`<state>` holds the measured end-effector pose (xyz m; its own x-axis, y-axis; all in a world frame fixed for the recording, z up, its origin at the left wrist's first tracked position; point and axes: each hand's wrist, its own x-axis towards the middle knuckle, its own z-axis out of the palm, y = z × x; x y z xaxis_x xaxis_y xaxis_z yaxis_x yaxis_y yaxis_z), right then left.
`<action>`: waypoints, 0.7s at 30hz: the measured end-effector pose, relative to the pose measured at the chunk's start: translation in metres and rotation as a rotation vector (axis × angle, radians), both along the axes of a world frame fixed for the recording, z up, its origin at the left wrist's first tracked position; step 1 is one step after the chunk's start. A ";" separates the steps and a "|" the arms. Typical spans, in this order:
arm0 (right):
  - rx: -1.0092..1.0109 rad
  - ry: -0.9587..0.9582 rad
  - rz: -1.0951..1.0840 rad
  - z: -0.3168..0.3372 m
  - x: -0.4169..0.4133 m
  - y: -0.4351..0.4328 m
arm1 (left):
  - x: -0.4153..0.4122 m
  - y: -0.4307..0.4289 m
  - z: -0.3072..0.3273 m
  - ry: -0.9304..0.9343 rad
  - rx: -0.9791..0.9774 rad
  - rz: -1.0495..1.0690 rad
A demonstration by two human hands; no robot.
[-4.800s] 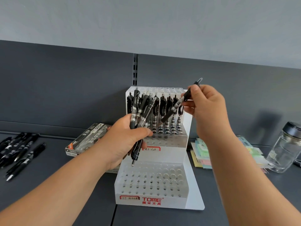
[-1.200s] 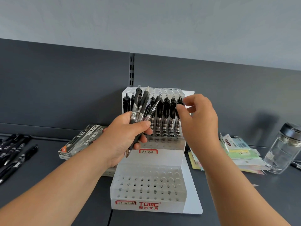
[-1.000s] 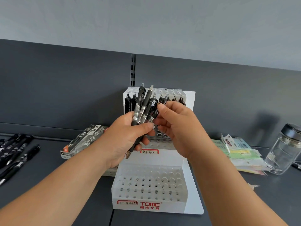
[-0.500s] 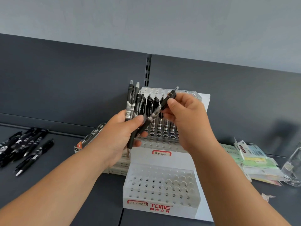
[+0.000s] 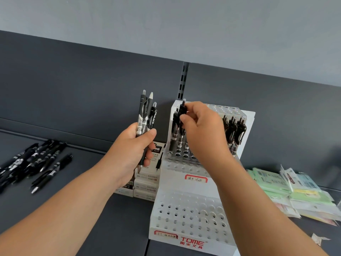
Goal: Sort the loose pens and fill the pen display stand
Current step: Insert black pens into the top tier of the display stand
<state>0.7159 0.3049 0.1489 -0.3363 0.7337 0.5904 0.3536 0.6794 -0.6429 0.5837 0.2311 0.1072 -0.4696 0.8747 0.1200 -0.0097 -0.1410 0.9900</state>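
**Head view.** We see our left grip (image 5: 132, 148) curled round a bundle of black retractable pens (image 5: 145, 115). The bundle is held upright, click-buttons up, just left of the white tiered display stand (image 5: 195, 189) marked TOME. Our right grip (image 5: 203, 130) pinches a single black pen (image 5: 183, 109) near its top. The pen's lower end is at the left-hand holes of the upper tier, beside a neighbouring pen (image 5: 173, 130) standing there. A row of black pens (image 5: 234, 130) stands at the right of that tier. On the dark table (image 5: 110, 228), loose pens (image 5: 36, 159) lie far left. Stacked pen boxes (image 5: 147, 183) sit just beside the stand's left side, and pastel packets (image 5: 276, 185) lie at right.
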 end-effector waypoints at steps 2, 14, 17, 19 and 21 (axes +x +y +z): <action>-0.018 -0.044 -0.011 -0.007 -0.004 0.001 | 0.000 -0.001 -0.001 0.002 -0.005 -0.002; 0.008 -0.052 -0.139 -0.011 -0.004 -0.012 | -0.001 -0.021 0.002 -0.167 0.025 -0.129; -0.170 0.211 -0.065 -0.004 -0.005 -0.026 | -0.004 -0.024 0.007 -0.086 0.032 -0.213; -0.377 0.304 0.078 -0.002 -0.008 -0.031 | -0.003 -0.023 0.006 0.006 0.048 -0.196; -0.488 0.347 0.141 -0.003 -0.011 -0.034 | -0.002 -0.023 0.007 0.051 0.058 -0.192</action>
